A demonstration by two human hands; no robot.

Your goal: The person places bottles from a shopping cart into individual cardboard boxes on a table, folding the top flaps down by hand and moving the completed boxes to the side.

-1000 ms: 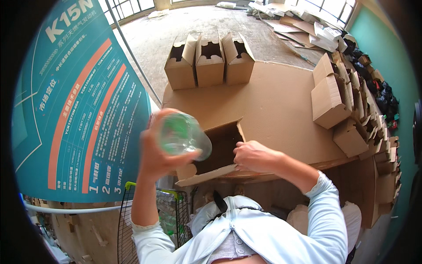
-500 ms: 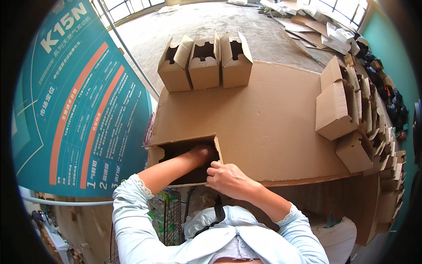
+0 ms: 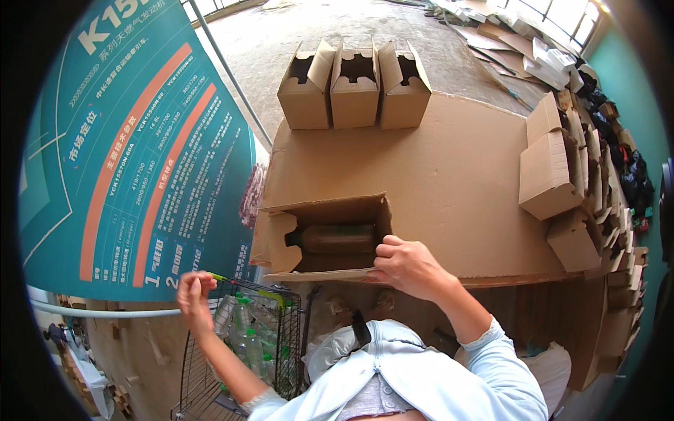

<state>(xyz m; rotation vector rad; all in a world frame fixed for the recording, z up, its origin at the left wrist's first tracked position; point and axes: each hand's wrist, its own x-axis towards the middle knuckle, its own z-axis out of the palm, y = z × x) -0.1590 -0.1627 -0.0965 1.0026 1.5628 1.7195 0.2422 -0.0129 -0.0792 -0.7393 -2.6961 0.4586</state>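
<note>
An open brown cardboard box (image 3: 319, 206) lies at the near edge of the cardboard-covered table, its opening facing up toward me. Inside it rests a clear bottle (image 3: 340, 239) on its side, its narrow end to the left. My right hand (image 3: 414, 266) pinches the box's right front edge between thumb and fingers. Off to the left, my left hand (image 3: 196, 303) hangs beside the rim of a black wire cart (image 3: 189, 368), fingers loosely bent and apart with nothing visible in them. Several clear bottles with green caps (image 3: 242, 330) fill the cart.
Three open boxes (image 3: 354, 98) stand in a row at the table's (image 3: 463, 189) far side. More boxes (image 3: 547, 172) are stacked along the right. A large teal banner (image 3: 140, 175) rises on the left. Flattened cardboard (image 3: 505, 42) lies on the floor beyond.
My left hand has come out of the box and moved left to the cart. The bottle inside the box now shows. My right hand stays on the box edge.
</note>
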